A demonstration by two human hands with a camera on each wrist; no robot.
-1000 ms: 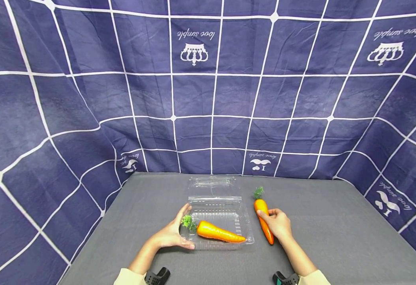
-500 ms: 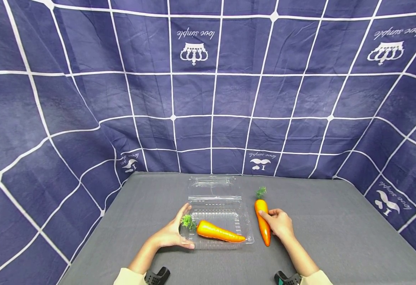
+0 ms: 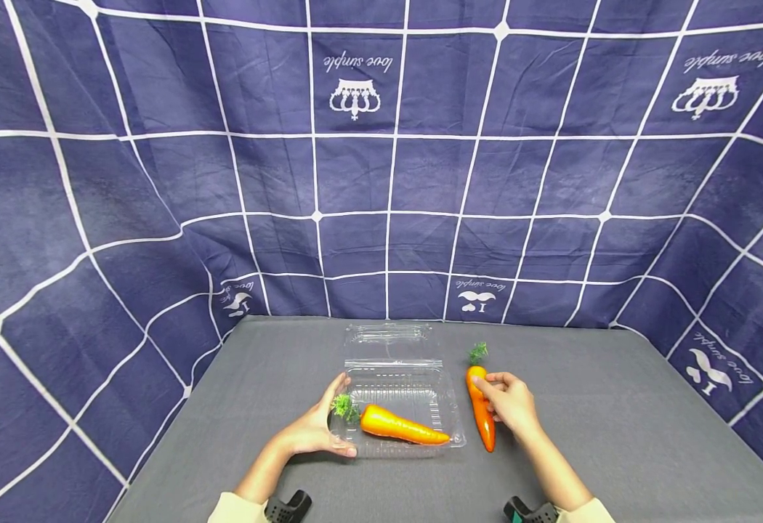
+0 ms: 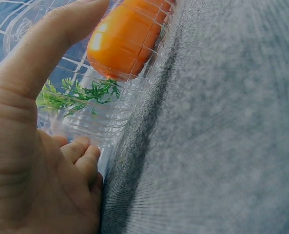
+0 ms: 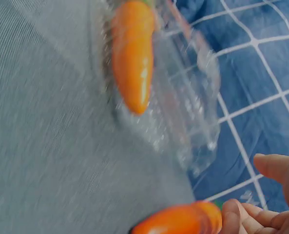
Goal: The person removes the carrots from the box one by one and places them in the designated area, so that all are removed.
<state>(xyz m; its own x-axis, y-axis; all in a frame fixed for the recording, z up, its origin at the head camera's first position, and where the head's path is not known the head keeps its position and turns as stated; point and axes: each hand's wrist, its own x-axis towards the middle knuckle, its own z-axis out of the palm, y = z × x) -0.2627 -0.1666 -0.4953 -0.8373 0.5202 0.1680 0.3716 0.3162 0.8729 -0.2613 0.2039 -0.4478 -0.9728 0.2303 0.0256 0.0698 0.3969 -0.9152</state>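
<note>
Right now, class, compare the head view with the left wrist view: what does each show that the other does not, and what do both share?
Only the head view: the right grip, the loose carrot beside the clear plastic clamshell, and the boxed carrot down to its tapered tip.

Only the left wrist view: the palm side of the left grip, and the boxed carrot seen from the side through the ridged plastic.

Both: the left grip at the clamshell's end, green leaves, the grey tabletop, and blue cloth with white lines.
</note>
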